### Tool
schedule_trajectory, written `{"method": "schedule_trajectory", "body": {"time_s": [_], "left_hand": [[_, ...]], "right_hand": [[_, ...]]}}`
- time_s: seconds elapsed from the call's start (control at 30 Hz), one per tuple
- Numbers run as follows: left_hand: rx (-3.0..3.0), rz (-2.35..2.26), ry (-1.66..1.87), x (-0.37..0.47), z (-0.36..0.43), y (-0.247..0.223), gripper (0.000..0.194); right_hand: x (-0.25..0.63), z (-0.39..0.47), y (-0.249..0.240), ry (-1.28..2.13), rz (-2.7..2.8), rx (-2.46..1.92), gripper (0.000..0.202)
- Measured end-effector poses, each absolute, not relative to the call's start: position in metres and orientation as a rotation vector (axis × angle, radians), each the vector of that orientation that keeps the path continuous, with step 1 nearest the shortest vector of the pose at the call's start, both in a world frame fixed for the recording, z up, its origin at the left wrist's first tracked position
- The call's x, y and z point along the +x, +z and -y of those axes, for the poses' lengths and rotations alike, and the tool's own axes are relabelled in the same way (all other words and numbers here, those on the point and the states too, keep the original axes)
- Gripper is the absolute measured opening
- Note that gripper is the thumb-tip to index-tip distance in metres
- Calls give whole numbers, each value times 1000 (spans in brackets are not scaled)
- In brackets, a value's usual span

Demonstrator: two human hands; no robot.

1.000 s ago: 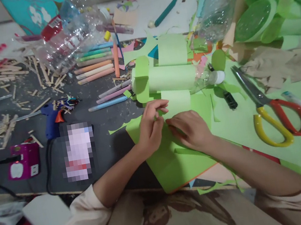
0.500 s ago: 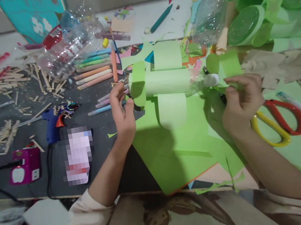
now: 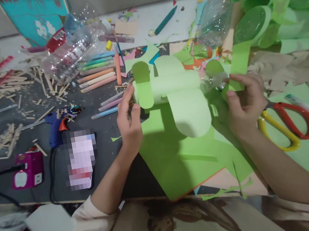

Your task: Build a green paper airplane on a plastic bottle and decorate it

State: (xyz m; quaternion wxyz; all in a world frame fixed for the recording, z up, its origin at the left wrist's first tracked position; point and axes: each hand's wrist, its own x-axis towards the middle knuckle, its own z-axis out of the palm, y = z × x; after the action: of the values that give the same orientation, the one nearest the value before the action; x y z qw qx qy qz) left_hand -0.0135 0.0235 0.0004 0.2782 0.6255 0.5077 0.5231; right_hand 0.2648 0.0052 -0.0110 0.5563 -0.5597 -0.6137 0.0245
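A model plane, a clear bottle wrapped in pale green paper, is held level between my hands. Rounded paper wings stick out from its middle, the near wing broad and facing up. Around its left end sits a brighter green tail strip. My left hand is closed at that end, fingertips partly hidden behind it. On the right, the thumb and forefinger of my right hand pinch a green paper propeller beside the bottle's neck. The exact contact there is blurred.
Bright green sheets lie underneath. Scissors lie to the right below crumpled brown paper. On the left are a blue glue gun, a phone and scattered sticks. Clear bottles and markers lie behind.
The plane has rolled about its length: the near wing now looks larger, the far one foreshortened, and the tail strip has turned. Both hands stay at its ends, with the propeller's blades shifted.
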Motion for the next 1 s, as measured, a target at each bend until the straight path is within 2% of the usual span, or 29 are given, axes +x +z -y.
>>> {"method": "schedule_trajectory", "body": {"time_s": [0.1,0.37,0.5,0.67,0.87,1.0], "left_hand": [[1596,-1386,1480,-14,-25,1,35],[1670,-1526,1404,-20,-34,-8,45],[1696,-1526,1413,-19,-33,-7,40],[1705,-1554,1353,-20,-32,-2,31],[1637,-1502,1346,-14,-32,-2,22],[1603,-1455,1268,-34,-30,7,36]], "right_hand": [[267,-6,-11,9,1472,-1279,25],[265,-5,-6,-163,1558,-1171,23],[260,-4,-6,-253,1630,-1192,27],[250,-2,-10,-134,1920,-1353,42],[251,-3,-16,-5,1975,-1513,52],[254,-4,-17,11,1977,-1508,52]]}}
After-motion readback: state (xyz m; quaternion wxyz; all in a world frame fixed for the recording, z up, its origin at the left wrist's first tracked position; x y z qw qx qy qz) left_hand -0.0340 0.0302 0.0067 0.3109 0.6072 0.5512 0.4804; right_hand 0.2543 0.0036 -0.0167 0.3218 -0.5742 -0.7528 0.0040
